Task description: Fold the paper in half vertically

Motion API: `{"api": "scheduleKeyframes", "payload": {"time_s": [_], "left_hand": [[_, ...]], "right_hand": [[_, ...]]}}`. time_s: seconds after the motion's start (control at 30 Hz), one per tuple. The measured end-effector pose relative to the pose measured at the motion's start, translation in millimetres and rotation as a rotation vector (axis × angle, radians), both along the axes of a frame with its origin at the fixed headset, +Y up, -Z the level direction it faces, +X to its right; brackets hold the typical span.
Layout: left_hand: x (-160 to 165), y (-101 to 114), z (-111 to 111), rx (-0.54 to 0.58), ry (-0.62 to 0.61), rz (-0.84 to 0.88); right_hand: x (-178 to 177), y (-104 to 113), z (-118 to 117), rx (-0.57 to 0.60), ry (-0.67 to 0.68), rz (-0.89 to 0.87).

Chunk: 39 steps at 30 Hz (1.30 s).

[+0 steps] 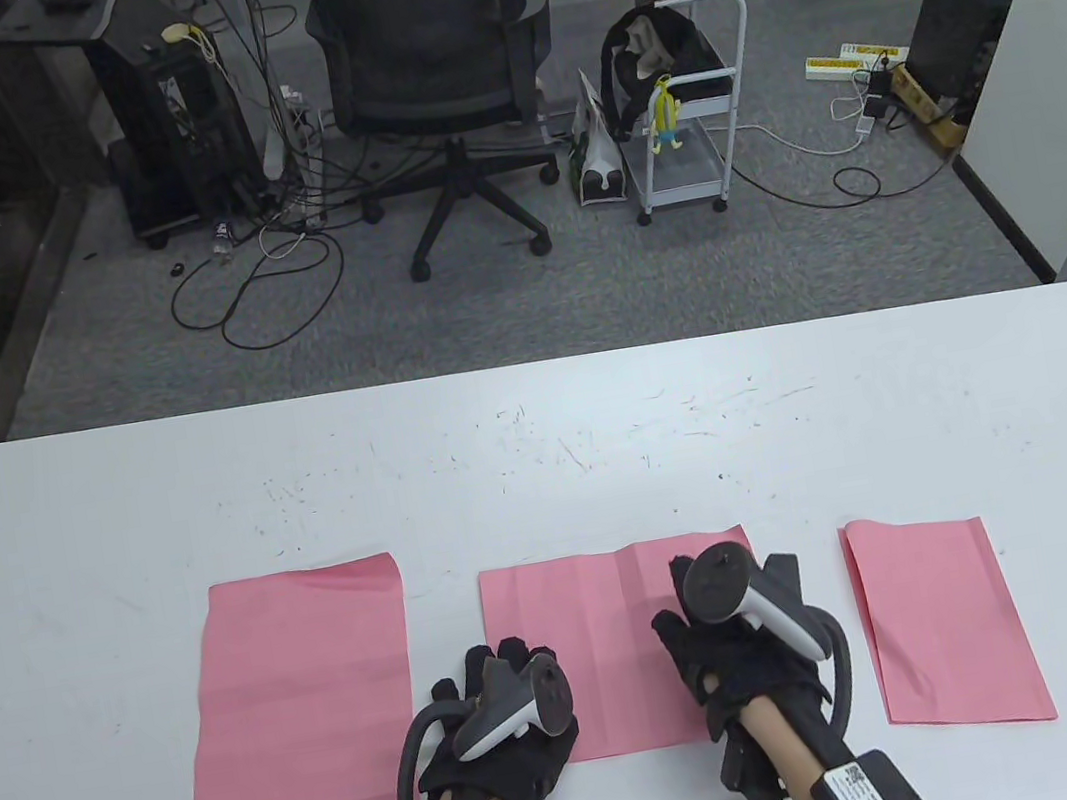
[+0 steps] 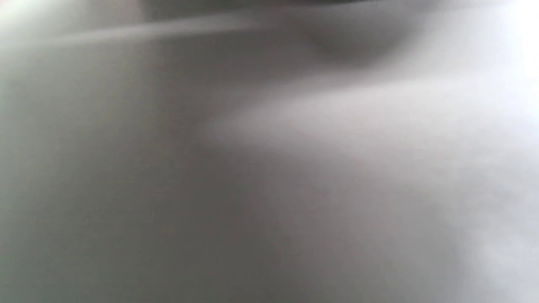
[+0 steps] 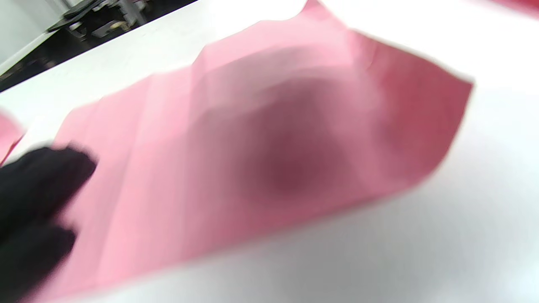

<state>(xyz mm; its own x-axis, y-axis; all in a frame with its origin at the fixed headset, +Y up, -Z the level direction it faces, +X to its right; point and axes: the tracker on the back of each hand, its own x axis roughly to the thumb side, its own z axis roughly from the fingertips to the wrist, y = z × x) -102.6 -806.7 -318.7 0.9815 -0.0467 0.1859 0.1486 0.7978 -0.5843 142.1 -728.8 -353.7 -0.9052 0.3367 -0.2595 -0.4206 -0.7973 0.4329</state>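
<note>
Three pink papers lie on the white table (image 1: 540,439). The middle sheet (image 1: 591,634) is flat with a vertical crease down its centre. My left hand (image 1: 494,672) rests with its fingers on that sheet's lower left corner. My right hand (image 1: 702,601) lies with its fingers spread on the sheet's right half, covering its right edge. In the right wrist view the sheet (image 3: 252,160) fills the frame, its far edge slightly raised, with black gloved fingers (image 3: 33,202) on it at the left. The left wrist view is only a grey blur.
A flat pink sheet (image 1: 289,712) lies to the left. A narrower folded pink paper (image 1: 943,619) lies to the right. The table's far edge is at the back, with an office chair (image 1: 439,60) and a cart (image 1: 690,112) on the floor beyond.
</note>
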Motion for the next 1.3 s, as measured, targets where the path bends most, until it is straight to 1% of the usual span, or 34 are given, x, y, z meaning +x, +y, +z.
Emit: {"api": "scheduleKeyframes", "payload": {"time_s": [0.03, 0.13, 0.23, 0.3, 0.37, 0.47, 0.63, 0.73, 0.83, 0.93, 0.97, 1.0, 1.03, 1.07, 1.1, 1.2, 1.3], "left_hand": [[0, 0, 0, 0.001, 0.000, -0.001], [0, 0, 0, 0.003, -0.002, -0.002], [0, 0, 0, 0.002, -0.002, -0.002], [0, 0, 0, 0.003, -0.002, -0.001], [0, 0, 0, 0.002, -0.003, -0.001], [0, 0, 0, 0.001, -0.003, 0.000], [0, 1, 0, 0.002, -0.003, -0.001], [0, 1, 0, 0.002, -0.003, -0.002], [1, 1, 0, 0.002, -0.004, -0.002], [1, 1, 0, 0.003, -0.004, -0.002], [1, 1, 0, 0.003, -0.004, -0.002], [1, 1, 0, 0.003, -0.004, -0.001], [0, 1, 0, 0.003, -0.004, 0.001], [0, 1, 0, 0.003, -0.003, 0.002], [0, 1, 0, 0.002, -0.003, 0.003], [0, 1, 0, 0.002, -0.003, 0.003], [0, 1, 0, 0.002, -0.003, 0.003]], "right_hand": [[8, -1, -12, -0.013, -0.044, 0.000], [25, -10, -33, -0.051, -0.129, 0.005], [38, -26, -49, -0.088, -0.193, 0.028], [43, -38, -55, -0.112, -0.217, 0.054], [46, -47, -59, -0.138, -0.224, 0.083], [48, -54, -62, -0.143, -0.238, 0.146], [47, -59, -63, -0.174, -0.223, 0.185], [46, -60, -64, -0.163, -0.225, 0.179], [45, -59, -63, -0.120, -0.234, 0.205], [48, -60, -62, -0.103, -0.245, 0.192], [51, -59, -61, -0.109, -0.249, 0.157], [56, -58, -61, -0.119, -0.252, 0.064], [63, -57, -59, -0.125, -0.259, -0.104], [67, -56, -58, -0.131, -0.268, -0.207], [74, -52, -55, -0.137, -0.288, -0.353], [87, -41, -46, -0.172, -0.258, -0.580], [90, -38, -36, -0.183, -0.223, -0.743]]}}
